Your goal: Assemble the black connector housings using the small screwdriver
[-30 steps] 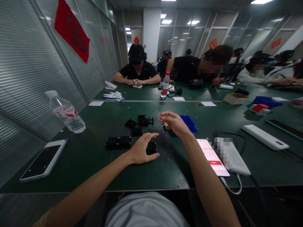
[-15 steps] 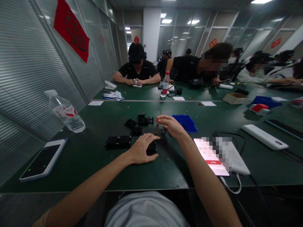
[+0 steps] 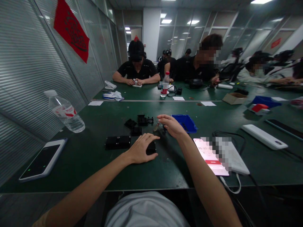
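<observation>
The black block (image 3: 151, 148) sits under your left hand (image 3: 142, 148), a little in from the middle of the tabletop's near edge. It looks like a hard, glossy plastic case, so expect it to be light, stiff and apt to skate on the smooth green tabletop (image 3: 176, 170); steady it by its opposite sides rather than pressing on the shiny top. Your left hand arches over it, fingers toward the far edge, thumb out on the near side; how firmly it grips, you can't tell from here. Your right hand (image 3: 169, 125) hangs just beyond and to the right, fingers nearly straight, with a small slim tool (image 3: 156, 127) below the fingertips; whether you have hold of it is too blurred to tell. That tool should be light and quick to roll, best pinched around its thicker handle. Toward the left edge lies a longer black piece (image 3: 117, 142), likely just as slick, and farther off a cluster of black parts (image 3: 145, 120) whose thin, open frames may snap, so lift those by their solid walls. A blue tray (image 3: 193, 127) is just right of your right hand; nearer the near edge on that side lies a lit phone (image 3: 210, 159), and a water bottle (image 3: 67, 112) is beside the left edge.
</observation>
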`<state>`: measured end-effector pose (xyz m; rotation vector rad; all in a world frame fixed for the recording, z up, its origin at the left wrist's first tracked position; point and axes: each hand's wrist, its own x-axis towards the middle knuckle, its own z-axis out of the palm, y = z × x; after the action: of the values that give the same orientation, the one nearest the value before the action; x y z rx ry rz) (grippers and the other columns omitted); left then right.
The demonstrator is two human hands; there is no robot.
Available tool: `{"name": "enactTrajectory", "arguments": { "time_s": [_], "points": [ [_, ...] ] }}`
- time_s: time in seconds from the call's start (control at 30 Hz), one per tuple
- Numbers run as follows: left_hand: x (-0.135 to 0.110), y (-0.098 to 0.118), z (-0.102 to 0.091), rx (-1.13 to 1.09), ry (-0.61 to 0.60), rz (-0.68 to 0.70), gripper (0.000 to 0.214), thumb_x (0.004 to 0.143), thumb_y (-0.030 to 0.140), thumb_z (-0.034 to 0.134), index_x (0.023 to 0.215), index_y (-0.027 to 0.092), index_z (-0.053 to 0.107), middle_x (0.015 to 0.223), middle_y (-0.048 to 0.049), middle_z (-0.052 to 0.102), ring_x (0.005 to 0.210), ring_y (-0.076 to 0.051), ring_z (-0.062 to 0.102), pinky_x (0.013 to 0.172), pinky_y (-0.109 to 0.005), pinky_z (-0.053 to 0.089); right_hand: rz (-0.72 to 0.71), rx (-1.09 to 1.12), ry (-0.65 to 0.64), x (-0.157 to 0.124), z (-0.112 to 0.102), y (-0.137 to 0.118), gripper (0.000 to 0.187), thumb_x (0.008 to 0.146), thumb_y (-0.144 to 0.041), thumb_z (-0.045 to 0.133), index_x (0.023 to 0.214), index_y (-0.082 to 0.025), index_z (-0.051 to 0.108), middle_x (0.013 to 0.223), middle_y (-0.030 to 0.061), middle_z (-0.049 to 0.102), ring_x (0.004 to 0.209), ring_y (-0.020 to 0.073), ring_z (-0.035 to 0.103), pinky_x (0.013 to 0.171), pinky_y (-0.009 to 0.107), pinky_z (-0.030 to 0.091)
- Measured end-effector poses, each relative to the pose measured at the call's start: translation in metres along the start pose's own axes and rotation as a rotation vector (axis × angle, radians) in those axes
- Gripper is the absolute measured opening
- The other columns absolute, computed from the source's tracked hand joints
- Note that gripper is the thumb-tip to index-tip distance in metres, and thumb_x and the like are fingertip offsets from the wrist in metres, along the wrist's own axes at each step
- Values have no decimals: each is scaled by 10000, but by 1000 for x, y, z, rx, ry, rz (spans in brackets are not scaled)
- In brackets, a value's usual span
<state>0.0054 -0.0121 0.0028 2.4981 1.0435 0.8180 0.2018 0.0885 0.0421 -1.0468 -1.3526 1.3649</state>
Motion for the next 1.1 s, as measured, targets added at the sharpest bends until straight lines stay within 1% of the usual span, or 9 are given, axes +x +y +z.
{"name": "enactTrajectory", "arguments": {
  "time_s": [0.17, 0.37, 0.47, 0.53, 0.73, 0.8, 0.9, 1.0, 1.1],
  "points": [
    [1, 0, 0, 4, -5, -3, 611, 821, 305, 748, 1372, 230, 494, 1331, -119, 582, 1218, -309, 556, 1080, -507, 449, -3, 17, 6, -1, 1, -2, 295, 603, -301, 777, 868, -207, 691, 931, 28, 691, 958, 211, 586, 786, 320, 407],
    [1, 2, -1, -13, 8, -21, 614, 829, 347, 753, 1375, 229, 499, 1338, -121, 580, 1234, -310, 550, 1102, -507, 422, 38, -35, -37, -4, -3, -5, 235, 655, -273, 774, 859, -200, 684, 851, 28, 674, 833, 178, 607, 708, 287, 444],
    [0, 3, -3, -36, 47, -16, 561, 873, 390, 712, 1368, 227, 504, 1332, -120, 591, 1240, -307, 541, 1089, -488, 421, 134, -216, -159, -7, -8, -6, 166, 672, -222, 755, 814, -181, 679, 773, 31, 660, 721, 155, 601, 604, 253, 432],
    [0, 2, -5, -48, 83, 4, 522, 909, 402, 666, 1369, 221, 500, 1346, -122, 588, 1249, -306, 530, 1083, -478, 417, 187, -344, -301, -8, -11, -7, 185, 656, -181, 752, 824, -173, 676, 773, 27, 668, 686, 148, 602, 571, 240, 433],
    [1, 4, -5, -35, 199, 71, 450, 919, 379, 628, 1320, 199, 535, 1229, -116, 623, 1168, -292, 551, 1024, -459, 447, 79, -707, -824, -13, -3, -4, 535, 502, -143, 878, 1005, -143, 698, 796, -36, 647, 709, 140, 615, 627, 224, 469],
    [1, 6, -5, -11, 227, 94, 384, 901, 357, 643, 1247, 201, 585, 1179, -109, 635, 1133, -286, 564, 1000, -453, 460, 6, -835, -842, -15, 5, -3, 526, 482, -179, 918, 955, -122, 697, 751, -42, 625, 670, 133, 579, 597, 226, 444],
    [1, 9, -4, 30, 252, 143, 324, 879, 341, 661, 1174, 208, 631, 1167, -104, 642, 1134, -285, 570, 1003, -458, 459, -96, -901, -845, -18, 12, -1, 366, 577, -202, 891, 881, -116, 706, 744, -30, 645, 687, 142, 585, 608, 228, 436],
    [1, 12, -1, 80, 247, 196, 345, 865, 341, 668, 1182, 209, 640, 1189, -108, 642, 1161, -289, 571, 1012, -462, 454, -143, -820, -882, -20, 14, 0, 294, 650, -225, 851, 895, -116, 732, 798, -8, 700, 734, 160, 624, 639, 231, 457],
    [0, 15, 2, 113, 246, 259, 371, 862, 347, 665, 1203, 202, 638, 1193, -112, 645, 1178, -289, 575, 1018, -454, 455, -156, -716, -968, -20, 14, 1, 329, 678, -301, 843, 930, -115, 744, 831, 3, 727, 745, 166, 639, 659, 240, 476]
  ]
}}
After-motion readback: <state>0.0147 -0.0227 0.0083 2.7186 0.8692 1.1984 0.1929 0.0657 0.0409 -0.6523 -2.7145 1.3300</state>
